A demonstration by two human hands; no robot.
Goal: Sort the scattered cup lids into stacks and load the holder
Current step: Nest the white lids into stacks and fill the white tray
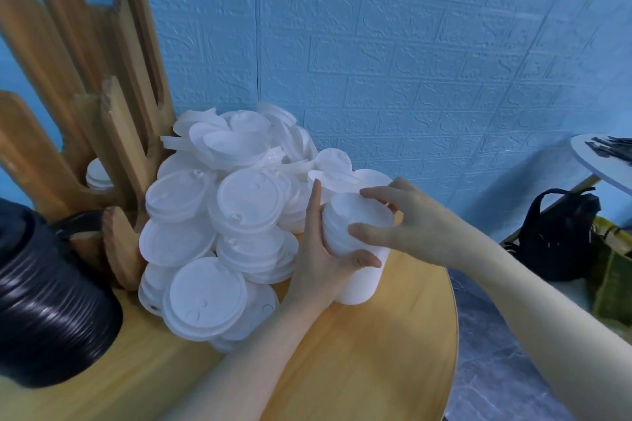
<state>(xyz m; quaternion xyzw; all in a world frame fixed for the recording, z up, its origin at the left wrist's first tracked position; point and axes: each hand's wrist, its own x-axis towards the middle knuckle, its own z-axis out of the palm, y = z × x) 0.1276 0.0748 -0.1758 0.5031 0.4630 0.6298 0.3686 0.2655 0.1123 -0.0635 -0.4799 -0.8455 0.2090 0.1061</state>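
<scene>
i stood over a round wooden table [376, 369] against a blue brick-patterned wall [410, 44]. my left hand [321, 260] gripped the side of a white stack of lids [355, 249] that stood near the table's right edge, thumb curled across its front and fingers straight up along its left side. my right hand [407, 215] pinched the top of the same stack, fingertips curled over the rim and thumb pressed on the near side. just left of the stack, a big loose pile of white lids [222, 215] covered the middle of the table, some tilted, some flat, heaped toward the wall. the wooden holder [89, 79] rose at the table's far left edge with tall slotted uprights; a few white lids [97, 176] sat low in one slot. a stack of black lids [44, 301] lay at the near left edge. beyond the right edge, a dark bag [561, 232] sat on the floor.
</scene>
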